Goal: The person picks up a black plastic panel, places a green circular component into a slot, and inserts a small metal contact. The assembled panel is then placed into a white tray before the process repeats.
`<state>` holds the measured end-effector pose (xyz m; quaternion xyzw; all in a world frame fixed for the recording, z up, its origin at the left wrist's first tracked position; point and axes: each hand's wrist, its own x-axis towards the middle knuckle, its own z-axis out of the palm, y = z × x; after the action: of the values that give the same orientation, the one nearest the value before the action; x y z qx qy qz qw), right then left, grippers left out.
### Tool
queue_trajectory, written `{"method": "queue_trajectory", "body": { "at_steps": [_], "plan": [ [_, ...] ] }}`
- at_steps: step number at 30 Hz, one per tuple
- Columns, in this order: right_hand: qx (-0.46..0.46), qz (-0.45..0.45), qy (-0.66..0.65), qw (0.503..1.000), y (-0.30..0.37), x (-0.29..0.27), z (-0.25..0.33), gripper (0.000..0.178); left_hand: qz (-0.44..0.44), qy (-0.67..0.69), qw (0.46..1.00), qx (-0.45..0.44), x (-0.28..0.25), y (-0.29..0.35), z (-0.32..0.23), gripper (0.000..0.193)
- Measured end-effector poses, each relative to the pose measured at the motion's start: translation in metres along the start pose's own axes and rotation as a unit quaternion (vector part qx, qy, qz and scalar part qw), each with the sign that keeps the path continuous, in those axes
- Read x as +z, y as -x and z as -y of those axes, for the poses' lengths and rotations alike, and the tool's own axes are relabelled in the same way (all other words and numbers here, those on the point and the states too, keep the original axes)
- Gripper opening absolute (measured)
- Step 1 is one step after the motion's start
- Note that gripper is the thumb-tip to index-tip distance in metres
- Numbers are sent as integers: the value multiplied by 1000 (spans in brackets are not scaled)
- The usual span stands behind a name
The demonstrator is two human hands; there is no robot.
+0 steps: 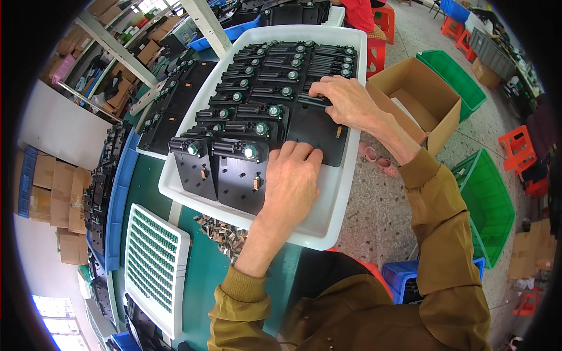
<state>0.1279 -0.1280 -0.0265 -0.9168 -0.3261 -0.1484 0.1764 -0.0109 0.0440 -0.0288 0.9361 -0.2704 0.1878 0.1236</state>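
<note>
A large white tray [321, 234] holds rows of overlapping black plastic panels, each with a ribbed top edge and a round green-and-silver part. With curled fingers my right hand [346, 104] grips the far edge of a flat black panel [313, 131] at the tray's right side. My left hand [293, 181] bends its fingers over the same panel's near edge; the fingertips are partly hidden. Just left of that hand lies another black panel [237, 190] with a small copper-coloured contact.
Left of the tray, a white board with rows of small green parts [153, 257] lies on the green table [205, 281] near a pile of small metal pieces [225, 234]. An open cardboard box [430, 93] and a green crate [489, 205] stand at right.
</note>
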Motion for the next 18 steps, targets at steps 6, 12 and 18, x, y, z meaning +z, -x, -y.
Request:
{"method": "queue_trajectory", "body": {
  "at_steps": [6,12,18],
  "plan": [
    [12,9,-10,1000,-1,2,5,39,-67,55,996,-4,-2,1,4,41],
    [18,-100,-70,992,18,-2,9,38,-151,113,982,20,-13,2,-5,42],
    [-82,-197,-115,970,51,-8,34,28,-190,111,975,-11,-60,36,-23,39]
  ]
}}
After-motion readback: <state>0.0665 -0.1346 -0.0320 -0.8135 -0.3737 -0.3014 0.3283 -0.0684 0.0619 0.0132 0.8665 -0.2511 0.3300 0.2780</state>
